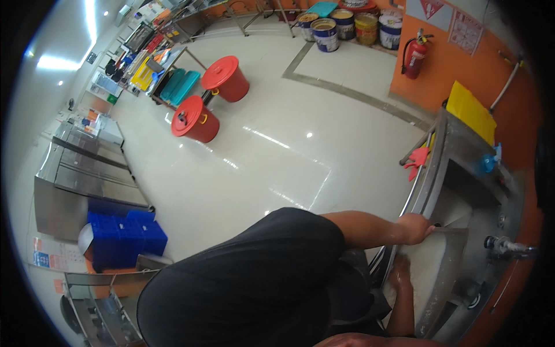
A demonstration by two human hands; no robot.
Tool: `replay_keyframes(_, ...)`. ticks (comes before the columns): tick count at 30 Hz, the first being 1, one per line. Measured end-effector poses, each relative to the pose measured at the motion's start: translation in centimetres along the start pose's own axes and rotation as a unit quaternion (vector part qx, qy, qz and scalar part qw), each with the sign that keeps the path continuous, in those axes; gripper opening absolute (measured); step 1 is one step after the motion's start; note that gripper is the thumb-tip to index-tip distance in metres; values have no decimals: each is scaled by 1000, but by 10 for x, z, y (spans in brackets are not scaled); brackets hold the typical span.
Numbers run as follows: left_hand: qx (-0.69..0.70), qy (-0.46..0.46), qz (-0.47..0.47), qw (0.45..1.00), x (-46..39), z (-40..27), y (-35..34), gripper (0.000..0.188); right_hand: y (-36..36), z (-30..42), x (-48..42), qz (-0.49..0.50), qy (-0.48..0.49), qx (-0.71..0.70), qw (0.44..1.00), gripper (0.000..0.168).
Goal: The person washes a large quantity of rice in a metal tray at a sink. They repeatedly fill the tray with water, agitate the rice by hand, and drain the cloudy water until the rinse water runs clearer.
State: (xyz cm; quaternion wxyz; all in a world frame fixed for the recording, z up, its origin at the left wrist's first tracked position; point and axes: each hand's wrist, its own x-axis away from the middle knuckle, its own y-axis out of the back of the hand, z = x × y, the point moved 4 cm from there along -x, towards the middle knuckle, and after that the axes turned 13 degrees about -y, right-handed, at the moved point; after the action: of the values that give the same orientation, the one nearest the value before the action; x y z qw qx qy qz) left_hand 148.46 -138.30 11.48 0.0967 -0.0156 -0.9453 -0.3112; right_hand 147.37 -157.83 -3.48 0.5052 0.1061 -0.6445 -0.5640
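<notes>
My left hand (415, 228) is closed on the rim of a large pale container (427, 260), which lies tilted in the steel sink (494, 217). My right hand (399, 272) is lower in the picture, against the container's whitish inner face near its close side. Its skin looks wet and its fingers are blurred, so whether it holds anything is unclear. A metal faucet (505, 246) juts from the wall side, beyond the container. Above my left hand in the view, part of a sink basin (455, 193) shows. My dark sleeve hides much of the near area.
Pink rubber gloves (417, 162) hang on the sink's front rail. A blue bottle (490, 162) and a yellow board (471, 110) stand along the sink's back. Behind are two lidded red bins (208, 126), blue crates (125, 238), a fire extinguisher (415, 56) and several buckets (325, 37).
</notes>
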Motion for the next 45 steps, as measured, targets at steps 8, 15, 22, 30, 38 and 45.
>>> replay_keyframes(8,13,-19,15,1000,3,-2,5,49,-6,-126,102,-111,-441,-270,849,45)
replay_keyframes(15,-5,-20,12,1000,4,2,0,51,-18,-154,123,-17,-436,-320,841,53)
replay_keyframes(22,-8,-38,7,999,3,5,0,50,-14,-68,108,63,-381,-493,779,51)
replay_keyframes(30,-33,-88,-12,995,-23,12,-7,52,-28,-119,103,-122,-407,-314,849,36)
replay_keyframes(38,-6,-64,-9,998,-16,8,-1,50,-97,-173,83,-293,-419,-311,801,45)
replay_keyframes(45,4,-63,-19,998,-9,0,8,51,-67,-202,79,-144,-421,-513,734,49)
